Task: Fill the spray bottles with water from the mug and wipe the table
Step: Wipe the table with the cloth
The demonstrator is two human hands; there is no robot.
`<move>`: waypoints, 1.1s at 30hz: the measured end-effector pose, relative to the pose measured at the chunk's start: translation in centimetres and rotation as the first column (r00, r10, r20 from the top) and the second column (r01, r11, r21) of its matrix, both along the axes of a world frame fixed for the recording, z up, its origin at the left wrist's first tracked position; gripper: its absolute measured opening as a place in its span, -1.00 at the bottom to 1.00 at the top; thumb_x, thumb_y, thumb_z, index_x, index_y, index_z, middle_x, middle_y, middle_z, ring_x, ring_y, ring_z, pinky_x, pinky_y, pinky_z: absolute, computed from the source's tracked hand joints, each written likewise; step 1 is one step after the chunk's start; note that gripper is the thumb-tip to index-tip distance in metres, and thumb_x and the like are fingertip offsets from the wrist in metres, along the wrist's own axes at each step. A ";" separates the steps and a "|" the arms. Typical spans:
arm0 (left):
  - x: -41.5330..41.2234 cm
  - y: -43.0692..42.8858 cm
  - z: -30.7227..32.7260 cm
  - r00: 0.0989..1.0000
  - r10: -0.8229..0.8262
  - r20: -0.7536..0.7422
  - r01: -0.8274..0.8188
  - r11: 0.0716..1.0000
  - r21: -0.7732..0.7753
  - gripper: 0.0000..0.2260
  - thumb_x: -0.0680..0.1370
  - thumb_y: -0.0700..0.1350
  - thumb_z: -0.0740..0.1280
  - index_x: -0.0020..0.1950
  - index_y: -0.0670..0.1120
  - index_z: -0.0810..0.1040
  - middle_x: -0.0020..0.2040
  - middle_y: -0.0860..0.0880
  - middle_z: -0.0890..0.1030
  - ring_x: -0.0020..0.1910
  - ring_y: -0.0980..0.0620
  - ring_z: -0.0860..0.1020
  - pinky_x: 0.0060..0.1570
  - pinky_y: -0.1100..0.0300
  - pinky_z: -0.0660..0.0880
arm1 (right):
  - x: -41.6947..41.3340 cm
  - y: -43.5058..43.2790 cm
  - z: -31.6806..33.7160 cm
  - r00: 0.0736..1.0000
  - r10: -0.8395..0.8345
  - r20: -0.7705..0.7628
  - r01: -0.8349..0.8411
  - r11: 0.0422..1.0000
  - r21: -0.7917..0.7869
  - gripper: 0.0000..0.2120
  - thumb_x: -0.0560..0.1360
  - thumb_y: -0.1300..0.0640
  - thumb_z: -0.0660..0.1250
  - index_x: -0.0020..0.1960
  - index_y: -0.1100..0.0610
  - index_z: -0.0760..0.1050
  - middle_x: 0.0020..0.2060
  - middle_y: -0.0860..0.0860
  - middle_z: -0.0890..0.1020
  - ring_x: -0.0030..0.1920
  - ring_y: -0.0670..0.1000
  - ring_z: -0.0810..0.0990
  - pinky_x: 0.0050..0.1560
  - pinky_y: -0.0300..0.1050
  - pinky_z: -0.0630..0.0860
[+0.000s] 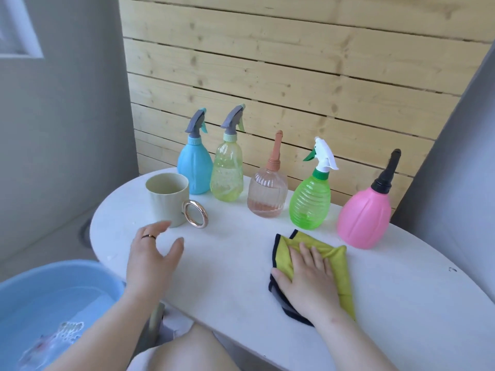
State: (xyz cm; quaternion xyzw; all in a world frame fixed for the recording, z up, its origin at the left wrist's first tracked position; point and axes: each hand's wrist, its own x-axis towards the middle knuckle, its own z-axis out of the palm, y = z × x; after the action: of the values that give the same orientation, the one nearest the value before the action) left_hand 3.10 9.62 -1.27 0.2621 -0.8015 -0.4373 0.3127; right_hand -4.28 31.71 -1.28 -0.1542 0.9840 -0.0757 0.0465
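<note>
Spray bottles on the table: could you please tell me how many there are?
5, in a row at the back: blue bottle leftmost, then yellow bottle, clear bottle, green bottle, and pink bottle rightmost.

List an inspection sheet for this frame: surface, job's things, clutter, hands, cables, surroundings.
Surface: white oval table.
Job's things: mug upright, left; blue bottle, yellow bottle, clear bottle, green bottle, pink bottle in a back row, tops on; yellow cloth in front.
Clutter: nothing seen.
Hands: left hand open beside the mug; right hand flat on the cloth.
Cables: nothing seen.
Surroundings: blue basin holding water, lower left; wooden slat wall behind.
</note>
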 end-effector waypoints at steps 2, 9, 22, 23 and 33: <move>-0.4 -2.3 0.3 0.997 0.081 0.012 -0.082 0.992 0.100 -0.50 0.44 -0.22 0.36 0.35 -0.14 0.30 0.31 -0.10 0.35 0.28 -0.05 0.35 0.21 0.15 0.26 | -0.2 -2.0 0.0 1.000 0.014 -0.001 -0.014 1.000 -0.009 -0.40 0.55 -0.21 -0.03 0.49 0.03 -0.06 0.51 0.01 -0.10 0.49 0.05 -0.16 0.45 0.00 -0.17; -3.8 -6.9 1.9 0.990 -0.089 0.113 0.065 0.977 0.201 -0.04 0.31 -0.23 0.50 0.48 -0.03 -0.10 0.47 -0.02 0.12 0.43 0.02 0.15 0.32 0.10 0.21 | -0.7 -3.3 -0.2 1.000 0.013 -0.012 -0.013 1.000 0.015 -0.39 0.54 -0.24 -0.04 0.49 0.00 -0.08 0.51 -0.01 -0.12 0.49 0.03 -0.16 0.45 -0.02 -0.16; -7.5 -7.3 1.3 0.977 -0.182 -0.109 0.205 0.939 0.276 -0.02 0.30 -0.25 0.50 0.46 0.05 -0.12 0.21 0.11 0.30 0.13 0.18 0.30 0.05 0.33 0.27 | -1.3 -4.5 -0.5 1.000 0.014 -0.001 -0.014 0.997 0.074 -0.38 0.49 -0.26 -0.32 0.48 -0.03 -0.18 0.50 -0.04 -0.20 0.49 -0.01 -0.24 0.44 -0.08 -0.21; -7.4 -7.6 1.3 0.978 -0.169 -0.122 0.196 0.944 0.266 -0.04 0.31 -0.24 0.50 0.46 0.05 -0.10 0.22 0.11 0.30 0.13 0.18 0.31 0.05 0.34 0.28 | -1.4 -4.9 -0.4 0.999 0.034 -0.001 -0.033 0.997 0.076 -0.34 0.45 -0.27 -0.35 0.49 -0.02 -0.18 0.50 -0.04 -0.20 0.49 -0.01 -0.24 0.44 -0.08 -0.21; -1.2 -15.2 3.3 0.982 0.027 -0.186 0.015 0.975 0.223 0.02 0.16 -0.13 0.55 0.46 0.04 0.00 0.23 0.12 0.34 0.15 0.15 0.37 0.06 0.25 0.32 | -3.9 -14.7 -0.5 0.945 0.326 0.011 -0.324 0.942 -0.085 -0.52 0.61 -0.04 -0.06 0.49 0.02 -0.03 0.51 -0.05 -0.09 0.49 -0.04 -0.16 0.44 -0.12 -0.16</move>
State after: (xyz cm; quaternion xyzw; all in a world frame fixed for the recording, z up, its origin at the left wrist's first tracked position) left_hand 1.95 -5.55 2.02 0.2554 -0.7133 -0.5464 0.3569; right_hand -8.18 16.96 -1.78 -0.3155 0.9404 -0.1092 0.0643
